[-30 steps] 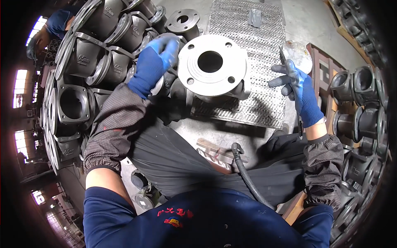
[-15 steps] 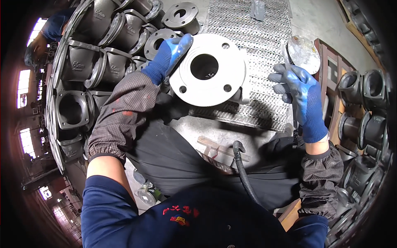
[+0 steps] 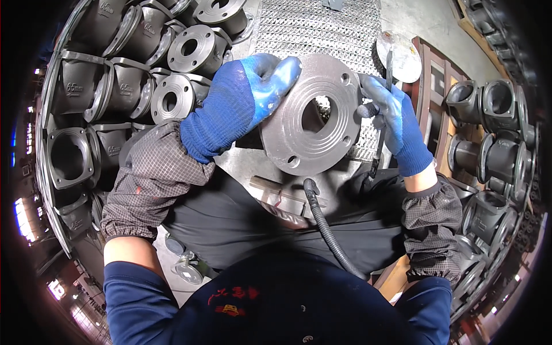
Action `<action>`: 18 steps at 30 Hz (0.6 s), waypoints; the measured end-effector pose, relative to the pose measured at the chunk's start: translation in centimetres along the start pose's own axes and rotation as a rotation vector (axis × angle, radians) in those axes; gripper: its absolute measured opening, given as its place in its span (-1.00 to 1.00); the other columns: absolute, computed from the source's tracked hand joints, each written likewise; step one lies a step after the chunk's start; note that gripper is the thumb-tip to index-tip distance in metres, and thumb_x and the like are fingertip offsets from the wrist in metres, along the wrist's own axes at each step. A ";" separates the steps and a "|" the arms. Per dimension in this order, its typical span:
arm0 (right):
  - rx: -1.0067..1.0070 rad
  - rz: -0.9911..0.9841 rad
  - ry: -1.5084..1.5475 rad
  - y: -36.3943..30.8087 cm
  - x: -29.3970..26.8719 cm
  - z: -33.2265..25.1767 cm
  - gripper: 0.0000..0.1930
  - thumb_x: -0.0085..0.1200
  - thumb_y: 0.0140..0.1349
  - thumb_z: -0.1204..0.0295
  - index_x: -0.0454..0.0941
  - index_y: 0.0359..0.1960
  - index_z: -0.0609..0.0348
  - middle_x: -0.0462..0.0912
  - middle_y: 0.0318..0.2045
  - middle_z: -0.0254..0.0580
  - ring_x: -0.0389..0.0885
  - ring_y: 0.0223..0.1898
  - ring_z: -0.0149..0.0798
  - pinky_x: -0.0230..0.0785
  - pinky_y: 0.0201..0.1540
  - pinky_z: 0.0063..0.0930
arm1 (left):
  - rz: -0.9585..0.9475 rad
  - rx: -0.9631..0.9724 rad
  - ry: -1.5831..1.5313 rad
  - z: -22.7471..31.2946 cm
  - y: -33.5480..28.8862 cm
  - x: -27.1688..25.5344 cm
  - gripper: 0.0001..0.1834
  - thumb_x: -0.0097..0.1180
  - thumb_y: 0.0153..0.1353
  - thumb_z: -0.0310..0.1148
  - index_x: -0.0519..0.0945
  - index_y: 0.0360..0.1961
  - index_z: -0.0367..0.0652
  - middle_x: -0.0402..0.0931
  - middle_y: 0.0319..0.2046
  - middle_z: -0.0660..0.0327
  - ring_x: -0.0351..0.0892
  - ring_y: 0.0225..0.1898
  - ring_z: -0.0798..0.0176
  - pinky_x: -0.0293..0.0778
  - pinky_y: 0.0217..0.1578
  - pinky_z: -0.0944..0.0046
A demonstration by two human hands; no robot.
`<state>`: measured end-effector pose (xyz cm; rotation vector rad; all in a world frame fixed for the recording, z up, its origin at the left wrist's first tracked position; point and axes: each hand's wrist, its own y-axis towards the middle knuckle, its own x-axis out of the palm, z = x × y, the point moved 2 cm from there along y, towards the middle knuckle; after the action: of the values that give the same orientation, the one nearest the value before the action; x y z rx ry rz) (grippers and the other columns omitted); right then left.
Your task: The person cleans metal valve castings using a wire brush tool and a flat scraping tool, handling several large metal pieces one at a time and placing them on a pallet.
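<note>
clamping the rim of this grey flanged casting (image 3: 284, 138) at ten o'clock, my left grip (image 3: 247, 95) has it dead centre, round face tilted up at me! over at three, my right grip (image 3: 397, 112) is wrapped around a thin dark rod (image 3: 389, 66), fingertips right by the rim; whether they touch it, i can't tell. ridged metal plate (image 3: 316, 31) at twelve, pale round disc (image 3: 406, 60) at two, black hose (image 3: 328, 227) at six, stacked dark castings (image 3: 122, 86) towards nine!
</note>
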<state>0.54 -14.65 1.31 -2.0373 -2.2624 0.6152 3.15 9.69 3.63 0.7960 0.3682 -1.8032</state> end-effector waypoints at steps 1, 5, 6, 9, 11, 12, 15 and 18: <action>-0.017 -0.006 -0.009 -0.3 0.1 -0.1 -0.40 -0.25 0.24 -0.02 0.39 0.08 0.26 0.52 -0.11 -0.03 0.55 -0.28 -0.32 0.38 -0.32 -0.60 | -0.044 -0.104 -0.058 0.6 0.0 -0.1 -0.58 0.03 0.21 -0.06 0.59 -0.29 -0.28 0.52 -0.56 0.14 0.49 -0.53 0.34 0.43 -0.48 0.36; 0.038 0.079 0.157 -0.2 0.4 -0.4 -0.48 0.13 0.10 0.11 0.47 -0.05 0.30 0.55 -0.43 -0.34 0.44 -0.55 -0.62 0.11 -0.62 -0.81 | -0.100 -0.356 -0.151 2.1 -0.3 0.1 -0.57 0.11 0.17 -0.09 0.59 -0.24 -0.33 0.55 -0.51 0.21 0.47 -0.46 0.46 0.43 -0.40 0.44; 0.066 0.056 0.167 0.6 0.5 -0.1 -0.53 0.13 0.12 0.15 0.48 -0.08 0.31 0.56 -0.42 -0.35 0.44 -0.53 -0.62 0.15 -0.59 -0.79 | -0.067 -0.341 -0.149 2.3 -0.4 0.1 -0.59 0.12 0.17 -0.11 0.59 -0.24 -0.31 0.56 -0.50 0.20 0.48 -0.46 0.48 0.43 -0.42 0.45; -0.010 -0.016 0.270 1.1 0.4 0.6 -0.63 0.10 0.16 0.25 0.49 -0.15 0.34 0.56 -0.44 -0.40 0.43 -0.50 -0.62 0.27 -0.52 -0.73 | -0.073 -0.299 -0.135 2.7 -0.8 0.5 -0.61 0.14 0.15 -0.13 0.59 -0.25 -0.31 0.56 -0.51 0.20 0.48 -0.48 0.49 0.43 -0.44 0.46; 0.009 0.028 0.132 1.0 0.1 0.7 -0.59 0.06 0.16 0.19 0.48 -0.12 0.31 0.54 -0.47 -0.40 0.41 -0.54 -0.62 0.25 -0.55 -0.74 | -0.091 -0.291 -0.112 3.3 -1.2 0.6 -0.63 0.16 0.14 -0.15 0.59 -0.27 -0.31 0.53 -0.57 0.24 0.47 -0.54 0.50 0.42 -0.50 0.47; 0.171 0.090 0.053 0.9 0.1 1.0 -0.57 -0.12 0.20 0.08 0.52 -0.16 0.20 0.55 -0.39 -0.41 0.38 -0.57 -0.62 0.09 -0.60 -0.82 | -0.093 -0.335 -0.148 3.7 -1.5 0.5 -0.64 0.17 0.14 -0.16 0.59 -0.27 -0.31 0.53 -0.59 0.25 0.46 -0.56 0.50 0.41 -0.52 0.46; 0.160 0.133 0.038 0.9 0.0 1.8 -0.53 -0.12 0.24 0.05 0.49 -0.07 0.22 0.48 -0.51 -0.43 0.31 -0.59 -0.63 0.04 -0.60 -0.77 | -0.100 -0.325 -0.103 3.2 -2.7 0.5 -0.65 0.19 0.13 -0.20 0.58 -0.29 -0.33 0.55 -0.59 0.23 0.48 -0.58 0.49 0.42 -0.55 0.44; -0.194 0.171 -0.362 1.3 -1.8 4.0 -0.66 -0.07 0.28 0.26 0.50 -0.06 0.23 0.59 -0.37 -0.22 0.49 -0.44 -0.47 0.32 -0.40 -0.63 | -0.135 -0.193 -0.087 4.0 -3.2 0.8 -0.66 0.19 0.12 -0.24 0.58 -0.28 -0.37 0.60 -0.49 0.12 0.57 -0.47 0.42 0.48 -0.46 0.40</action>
<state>0.91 -17.39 -2.39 -2.4021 -2.4361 0.8717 -1.28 7.94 5.65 0.5676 0.5409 -1.8878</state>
